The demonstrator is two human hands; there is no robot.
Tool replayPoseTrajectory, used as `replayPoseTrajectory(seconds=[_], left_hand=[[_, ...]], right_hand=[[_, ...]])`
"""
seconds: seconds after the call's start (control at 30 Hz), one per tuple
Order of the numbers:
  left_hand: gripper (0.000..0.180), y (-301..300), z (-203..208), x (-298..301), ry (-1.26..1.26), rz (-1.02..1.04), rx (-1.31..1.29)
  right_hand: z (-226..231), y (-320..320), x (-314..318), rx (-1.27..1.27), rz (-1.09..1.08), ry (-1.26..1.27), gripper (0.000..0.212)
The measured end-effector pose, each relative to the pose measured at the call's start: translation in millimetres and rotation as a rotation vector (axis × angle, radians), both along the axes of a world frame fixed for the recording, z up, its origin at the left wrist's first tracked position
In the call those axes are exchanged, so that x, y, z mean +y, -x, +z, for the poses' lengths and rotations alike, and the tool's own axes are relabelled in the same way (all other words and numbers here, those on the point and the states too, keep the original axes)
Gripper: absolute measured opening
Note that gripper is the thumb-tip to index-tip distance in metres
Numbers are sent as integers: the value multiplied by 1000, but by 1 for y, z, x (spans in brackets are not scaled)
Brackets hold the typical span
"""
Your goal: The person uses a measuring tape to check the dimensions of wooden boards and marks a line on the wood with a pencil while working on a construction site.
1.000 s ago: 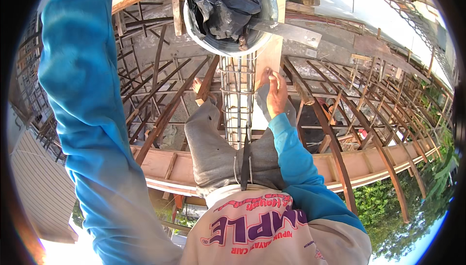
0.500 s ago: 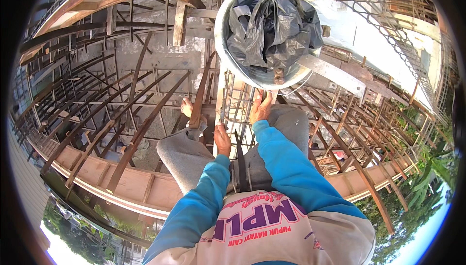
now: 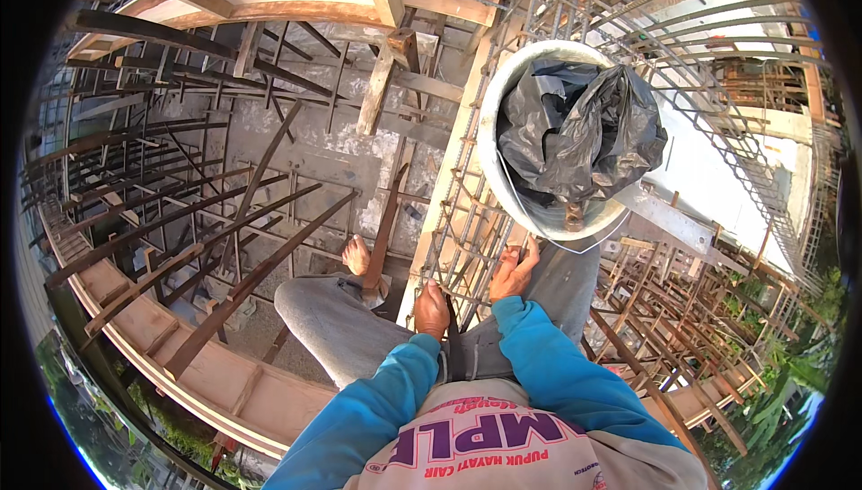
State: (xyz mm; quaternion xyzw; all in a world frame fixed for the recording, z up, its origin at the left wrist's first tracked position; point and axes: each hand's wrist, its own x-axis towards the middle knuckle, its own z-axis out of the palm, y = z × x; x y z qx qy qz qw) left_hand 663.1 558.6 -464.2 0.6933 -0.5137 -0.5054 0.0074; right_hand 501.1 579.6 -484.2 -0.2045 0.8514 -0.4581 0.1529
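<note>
Rebar cage [image 3: 467,237] between left grip [image 3: 432,310] and right grip [image 3: 513,273] (bucket [image 3: 490,135] beyond)

Ground: stained grey concrete floor [image 3: 334,158], seen below between timbers.
Poles: long dark-brown wooden poles [image 3: 235,298], slanting over the floor's left side.
Frame: long red-brown timber frame with pale inner panels [image 3: 296,1], beyond the floor.
Edging: pinkish-tan plywood boards with wooden crosspieces [image 3: 206,363], on the floor's near left.
Greenery: leafy green plants [image 3: 779,414], well right of the floor and nearer.
</note>
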Motion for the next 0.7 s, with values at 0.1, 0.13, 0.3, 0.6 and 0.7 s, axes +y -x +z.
replayPoseTrajectory(seconds=[0.1, 0.13, 0.3, 0.6, 0.7], left_hand=[[56, 0, 5, -2, -29, -49, -38], [55, 1, 6, -3, -13, -49, -38], [55, 4, 8, -7, 77, -72, -44], [65, -5, 10, -8, 40, -111, 42], [45, 9, -50, 6, 168, -58, 263]], right_hand=[[4, 0, -2, -2, 2, -14, 41], [7, 0, -1, -10, 0, -16, 41], [3, 2, -4, 63, -6, -60, 39], [24, -9, -19, 278, 9, -128, 40], [19, 12, -13, -21, -101, -214, 43]])
